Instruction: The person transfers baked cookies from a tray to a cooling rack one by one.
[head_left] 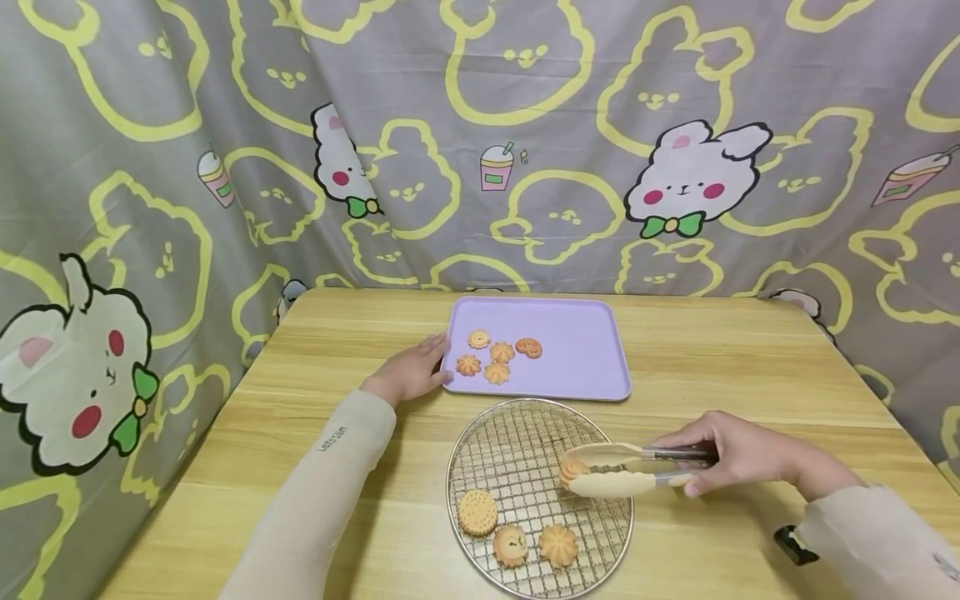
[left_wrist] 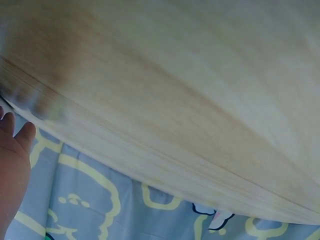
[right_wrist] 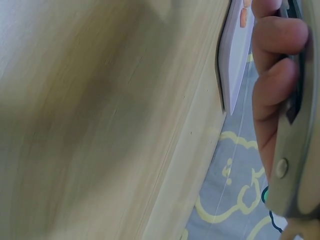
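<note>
My right hand [head_left: 738,454] grips a pair of tongs [head_left: 622,471] by the metal handles, and the right wrist view shows its fingers [right_wrist: 280,75] curled round them. Between the cream tips of the tongs is a swirled cookie [head_left: 573,472], over the upper right of the round wire rack [head_left: 517,442]. Toward the rack's near side lie a round dotted cookie [head_left: 477,512], a cookie with a pale centre [head_left: 511,546] and a flower-shaped cookie [head_left: 558,545]. My left hand [head_left: 411,368] rests at the left edge of the purple tray [head_left: 570,350], its fingers along the rim.
Several cookies sit in the left part of the tray, among them a pretzel-shaped cookie [head_left: 528,347]. Tray and rack stand close together on the wooden table [head_left: 337,333]. A patterned curtain [head_left: 420,167] hangs behind the table and along its sides.
</note>
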